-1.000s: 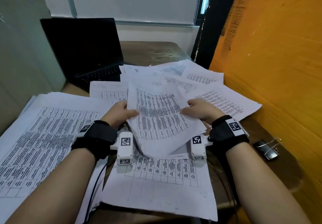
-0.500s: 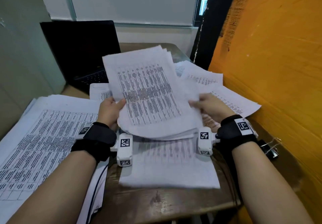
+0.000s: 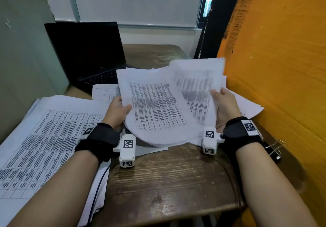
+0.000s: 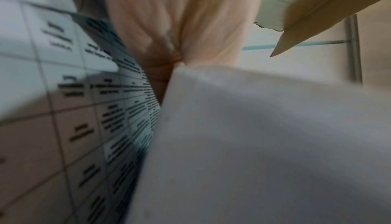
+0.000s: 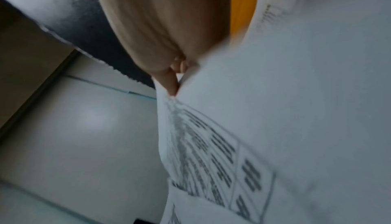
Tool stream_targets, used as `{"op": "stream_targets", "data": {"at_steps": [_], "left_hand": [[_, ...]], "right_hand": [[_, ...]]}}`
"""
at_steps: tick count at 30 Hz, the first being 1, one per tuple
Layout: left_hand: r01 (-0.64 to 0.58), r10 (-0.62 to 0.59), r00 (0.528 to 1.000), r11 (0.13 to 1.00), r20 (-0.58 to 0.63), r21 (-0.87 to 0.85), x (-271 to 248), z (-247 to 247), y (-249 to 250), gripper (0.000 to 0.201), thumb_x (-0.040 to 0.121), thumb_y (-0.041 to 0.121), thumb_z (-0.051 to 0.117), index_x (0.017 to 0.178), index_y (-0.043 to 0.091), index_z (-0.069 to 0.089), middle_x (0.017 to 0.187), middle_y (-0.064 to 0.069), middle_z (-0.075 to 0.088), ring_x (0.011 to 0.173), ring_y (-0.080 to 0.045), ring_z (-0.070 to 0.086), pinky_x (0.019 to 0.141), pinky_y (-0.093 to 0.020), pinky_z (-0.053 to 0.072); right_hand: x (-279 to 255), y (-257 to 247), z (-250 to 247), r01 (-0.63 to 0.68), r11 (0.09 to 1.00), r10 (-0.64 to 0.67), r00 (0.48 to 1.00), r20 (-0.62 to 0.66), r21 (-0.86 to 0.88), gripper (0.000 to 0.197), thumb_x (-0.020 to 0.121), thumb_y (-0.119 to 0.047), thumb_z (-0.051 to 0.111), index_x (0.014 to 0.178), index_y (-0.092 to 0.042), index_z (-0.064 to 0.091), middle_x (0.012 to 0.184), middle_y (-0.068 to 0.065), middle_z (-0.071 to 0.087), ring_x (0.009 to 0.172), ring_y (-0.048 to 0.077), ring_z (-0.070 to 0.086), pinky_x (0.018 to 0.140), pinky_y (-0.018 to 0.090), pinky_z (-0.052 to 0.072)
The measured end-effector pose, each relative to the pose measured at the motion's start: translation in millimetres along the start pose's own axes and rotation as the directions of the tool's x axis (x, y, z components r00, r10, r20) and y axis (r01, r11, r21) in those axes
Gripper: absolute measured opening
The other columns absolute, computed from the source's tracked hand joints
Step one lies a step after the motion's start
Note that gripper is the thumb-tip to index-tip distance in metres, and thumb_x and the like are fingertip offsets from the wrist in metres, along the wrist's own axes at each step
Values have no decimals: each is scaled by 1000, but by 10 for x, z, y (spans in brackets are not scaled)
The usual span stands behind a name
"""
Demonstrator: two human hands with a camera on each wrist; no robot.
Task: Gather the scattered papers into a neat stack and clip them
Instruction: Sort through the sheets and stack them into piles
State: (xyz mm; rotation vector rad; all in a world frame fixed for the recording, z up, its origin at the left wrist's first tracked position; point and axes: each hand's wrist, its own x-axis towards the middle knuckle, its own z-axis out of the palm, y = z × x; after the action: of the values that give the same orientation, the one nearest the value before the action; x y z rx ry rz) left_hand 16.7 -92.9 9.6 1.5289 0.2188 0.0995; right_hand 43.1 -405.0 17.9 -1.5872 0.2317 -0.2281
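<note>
Gripping a sheaf of papers (image 3: 158, 113) above the middle of the worktop (image 3: 167, 179), a person works at gathering scattered sheets. The left hand (image 3: 117, 111) pinches the sheaf's left edge, thumb on top; the right hand (image 3: 223, 103) clasps its right edge along with a loose sheet (image 3: 195, 78), blurred and fanned off toward the far right. Both wrist views confirm paper caught between thumb and fingers, though each is smeared. The sheaf's near edge sags toward the wood and looks uneven, so squaring up seems not yet done.

More sheets (image 3: 247, 106) lie under the right hand near the right edge, one (image 3: 104, 92) by the laptop (image 3: 88, 53) at the far left, and a large printed pile (image 3: 44, 138) covers the left edge. A binder clip (image 3: 275, 149) sits at the right edge beside the right wrist, untouched.

Printer paper of this kind is light, limp and slick sheet against sheet: it will likely droop and slide unless held by opposite edges, as here, and tapped on the wood to align. The clip would probably best bite one squared corner or short edge.
</note>
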Motion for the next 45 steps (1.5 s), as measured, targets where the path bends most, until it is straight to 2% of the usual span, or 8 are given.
{"op": "stream_targets", "data": {"at_steps": [5, 8, 15, 25, 31, 35, 38, 45], "left_hand": [[11, -12, 998, 1000, 63, 22, 33, -58, -51, 60, 88, -4, 60, 138, 12, 33, 127, -9, 57, 111, -29, 59, 97, -50, 47], [-77, 73, 997, 984, 35, 159, 44, -70, -78, 53, 87, -3, 62, 135, 4, 40, 128, -9, 58, 114, -25, 58, 101, -42, 45], [-98, 102, 995, 961, -2, 258, 18, -65, -68, 34, 86, 8, 68, 116, -5, 59, 112, -16, 65, 92, -19, 61, 80, -26, 44], [6, -6, 1000, 900, -1, 435, 69, -40, -82, 37, 103, 29, 36, 85, 3, 56, 62, -3, 40, 52, -16, 37, 50, -26, 29], [134, -159, 980, 971, 118, 198, 112, -58, -103, 62, 92, 46, 54, 141, 10, 41, 141, -6, 50, 125, -25, 52, 108, -41, 38], [61, -106, 983, 958, 147, 281, 137, -51, -132, 45, 90, 1, 60, 132, 0, 43, 118, -13, 61, 82, -16, 63, 62, -18, 55], [55, -90, 988, 963, 126, 263, 157, -67, -145, 46, 90, 3, 60, 133, 1, 44, 123, -14, 62, 84, -15, 63, 62, -17, 51], [47, -83, 989, 963, 127, 264, 97, -8, -105, 58, 88, 0, 62, 138, 3, 34, 121, -14, 57, 82, -17, 61, 66, -22, 50]], "right_hand": [[7, 118, -30, -172, 950, 236, 942, 239, -261, 27, 85, -7, 71, 108, -6, 58, 84, 6, 74, 68, 17, 72, 55, 28, 58], [24, 79, 12, 20, 892, -15, 1000, 15, -452, 42, 83, -12, 67, 123, -6, 56, 115, 13, 67, 98, 27, 66, 81, 39, 56], [42, -167, -241, 320, 901, -110, 822, -558, 293, 25, 103, -23, 45, 125, -13, 44, 107, -12, 51, 109, 11, 48, 99, 27, 43], [-254, -77, 230, 86, 933, 1, 970, 243, -349, 18, 97, -15, 56, 112, -8, 65, 96, 0, 69, 74, 7, 62, 54, 11, 47], [-294, -29, 400, -27, 899, 216, 895, 391, -437, 31, 90, -16, 66, 118, -4, 64, 113, 13, 70, 100, 31, 69, 93, 45, 54], [-119, -71, 101, -98, 889, 70, 994, -79, -448, 70, 89, -36, 65, 146, -11, 33, 137, 7, 45, 117, 28, 51, 98, 41, 44], [22, -54, -376, -349, 803, 116, 887, -448, -483, 89, 86, -39, 65, 152, -12, 13, 156, 25, 13, 144, 44, 12, 115, 55, 19], [180, 76, -694, -269, 914, 116, 891, -439, -305, 101, 83, -12, 72, 154, -4, 1, 156, 18, 26, 140, 34, 32, 111, 45, 34]]}}
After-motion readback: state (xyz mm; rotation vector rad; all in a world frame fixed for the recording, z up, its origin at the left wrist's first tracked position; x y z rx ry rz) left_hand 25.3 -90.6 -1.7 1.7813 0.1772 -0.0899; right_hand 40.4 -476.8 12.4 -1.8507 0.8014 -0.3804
